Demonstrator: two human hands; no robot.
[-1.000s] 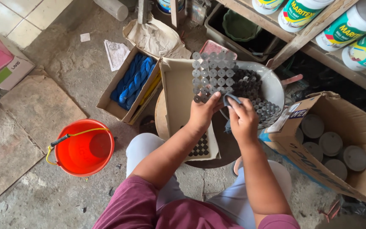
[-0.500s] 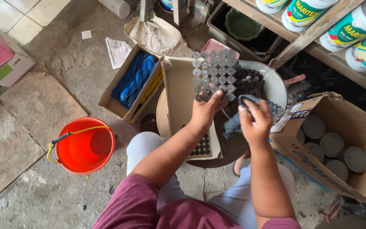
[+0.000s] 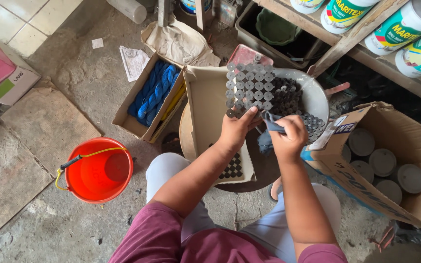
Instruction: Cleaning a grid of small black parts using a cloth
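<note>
Left hand (image 3: 236,130) is pinching the bottom edge of a grid sheet of small grey discs (image 3: 250,87), holding it up over the metal basin (image 3: 317,100), while the right hand (image 3: 288,136) is balled around a blue-grey rag (image 3: 270,122) just beside that edge. Looks to me like a thumb-only grip, so a hard wipe could flex the sheet and pop discs loose into the basin's pile, or past the cardboard tray (image 3: 205,104) toward the orange bucket (image 3: 98,169).
</note>
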